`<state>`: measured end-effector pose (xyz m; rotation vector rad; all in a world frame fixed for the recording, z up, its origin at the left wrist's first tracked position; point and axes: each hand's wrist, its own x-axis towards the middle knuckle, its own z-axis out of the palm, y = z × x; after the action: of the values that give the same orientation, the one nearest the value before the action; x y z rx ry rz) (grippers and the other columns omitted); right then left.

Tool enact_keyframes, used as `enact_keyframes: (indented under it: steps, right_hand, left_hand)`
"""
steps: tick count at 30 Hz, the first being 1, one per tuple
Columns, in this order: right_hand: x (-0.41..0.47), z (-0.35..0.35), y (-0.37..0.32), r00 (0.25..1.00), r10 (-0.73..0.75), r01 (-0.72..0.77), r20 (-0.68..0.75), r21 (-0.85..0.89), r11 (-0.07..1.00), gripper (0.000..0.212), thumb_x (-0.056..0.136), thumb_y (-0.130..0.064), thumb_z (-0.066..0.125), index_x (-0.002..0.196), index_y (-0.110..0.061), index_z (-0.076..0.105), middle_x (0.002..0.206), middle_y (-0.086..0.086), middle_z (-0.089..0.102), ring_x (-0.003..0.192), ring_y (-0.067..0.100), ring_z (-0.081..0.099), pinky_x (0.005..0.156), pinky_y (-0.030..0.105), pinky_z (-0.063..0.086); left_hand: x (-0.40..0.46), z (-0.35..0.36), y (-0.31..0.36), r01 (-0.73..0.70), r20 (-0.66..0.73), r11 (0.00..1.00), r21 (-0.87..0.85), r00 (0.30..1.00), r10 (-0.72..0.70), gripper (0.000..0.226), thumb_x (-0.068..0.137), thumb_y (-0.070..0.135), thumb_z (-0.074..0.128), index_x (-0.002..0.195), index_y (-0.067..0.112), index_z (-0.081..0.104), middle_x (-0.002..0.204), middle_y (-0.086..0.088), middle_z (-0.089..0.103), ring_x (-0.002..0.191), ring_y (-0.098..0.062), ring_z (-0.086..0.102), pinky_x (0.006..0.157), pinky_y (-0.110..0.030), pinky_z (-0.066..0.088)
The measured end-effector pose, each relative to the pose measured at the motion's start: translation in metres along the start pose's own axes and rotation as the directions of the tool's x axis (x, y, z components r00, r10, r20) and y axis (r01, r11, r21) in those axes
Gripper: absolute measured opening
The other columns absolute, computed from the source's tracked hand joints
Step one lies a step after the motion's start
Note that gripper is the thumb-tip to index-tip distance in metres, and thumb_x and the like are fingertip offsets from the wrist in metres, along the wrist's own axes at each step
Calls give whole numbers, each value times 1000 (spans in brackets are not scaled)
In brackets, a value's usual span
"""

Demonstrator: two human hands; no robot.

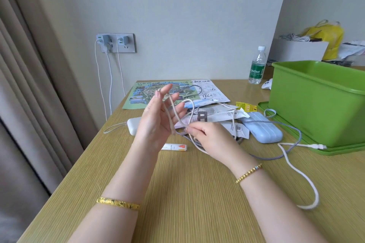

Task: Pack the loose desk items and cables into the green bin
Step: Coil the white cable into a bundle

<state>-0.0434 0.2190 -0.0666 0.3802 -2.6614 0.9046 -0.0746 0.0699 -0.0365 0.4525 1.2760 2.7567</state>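
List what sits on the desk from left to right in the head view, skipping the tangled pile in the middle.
White power bank → map → blue case → water bottle → green bin.

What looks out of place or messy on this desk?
The green bin stands on its own lid instead of under it. A white cable trails loose across the desk, while the left hand and right hand coil another cable.
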Motion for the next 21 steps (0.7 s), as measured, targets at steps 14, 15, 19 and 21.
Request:
enact_keyframes:
  steps: [14, 15, 19, 21]
  right_hand:
    - [3, -45, 5, 989, 137, 29, -58, 979, 202, 22, 79, -30, 59, 64, -15, 66, 41, -11, 35, 37, 4, 31, 44, 17, 41]
    - [3, -47, 5, 996, 85, 25, -39, 988, 153, 20, 80, -27, 58, 72, -13, 71, 44, -10, 37, 39, 3, 31, 41, 15, 35]
    - [3, -44, 9, 999, -35, -38, 41, 996, 84, 26, 84, -15, 52, 102, -7, 68, 55, -7, 40, 46, 5, 34, 42, 14, 29]
    - [5, -42, 11, 998, -36, -47, 50, 995, 87, 29, 84, -14, 51, 109, -7, 65, 56, -7, 40, 47, 4, 34, 42, 14, 29]
  left_hand:
    - [14, -14, 5, 7, -248, 920, 392, 964, 98, 25, 102, 30, 23, 87, 20, 41, 51, 8, 25, 33, -3, 19, 33, -12, 16]
    - [13, -12, 2, 44, -238, 871, 490, 967, 85, 23, 101, 29, 25, 85, 19, 37, 53, 7, 27, 32, -3, 21, 33, -13, 18]
    - [6, -3, -10, 130, -90, 685, 717, 992, -93, 22, 100, 38, 30, 89, 20, 36, 55, 6, 33, 30, -2, 26, 35, -13, 22]
    - [-2, 3, -12, 96, 75, 669, 737, 972, -221, 30, 96, 49, 31, 78, 25, 39, 48, 13, 32, 34, -2, 23, 36, -13, 21]
